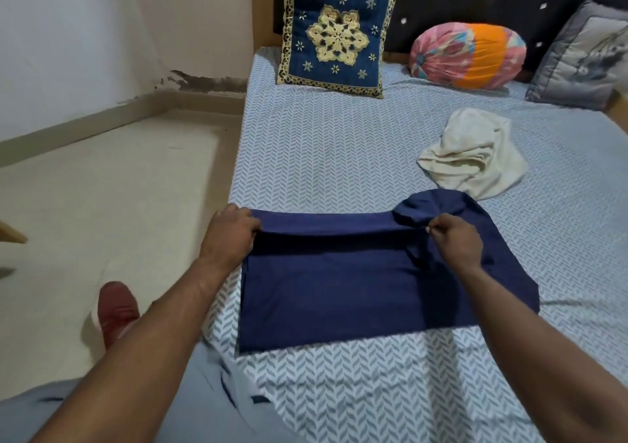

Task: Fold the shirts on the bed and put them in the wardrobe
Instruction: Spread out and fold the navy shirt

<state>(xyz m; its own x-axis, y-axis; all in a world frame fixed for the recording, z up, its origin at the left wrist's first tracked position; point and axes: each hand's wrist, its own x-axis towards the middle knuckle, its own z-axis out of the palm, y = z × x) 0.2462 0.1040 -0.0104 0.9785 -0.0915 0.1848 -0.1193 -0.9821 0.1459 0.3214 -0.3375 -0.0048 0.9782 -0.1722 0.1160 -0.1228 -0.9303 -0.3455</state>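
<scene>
A navy blue shirt (339, 293) lies partly folded near the bed's near-left edge, its far long side turned over toward me. My left hand (231, 232) grips the left end of that folded edge. My right hand (455, 242) pinches the cloth at the right end, beside the bunched sleeve. A cream white shirt (475, 154) lies crumpled farther back on the bed (323, 143), to the right and beyond the navy one. The wardrobe is out of view.
A blue and gold cushion (336, 31), a pink and orange bolster (469, 55) and a grey pillow (584, 58) stand against the dark headboard. Beige floor (102, 188) runs along the bed's left side, with a red shoe (115, 310) on it.
</scene>
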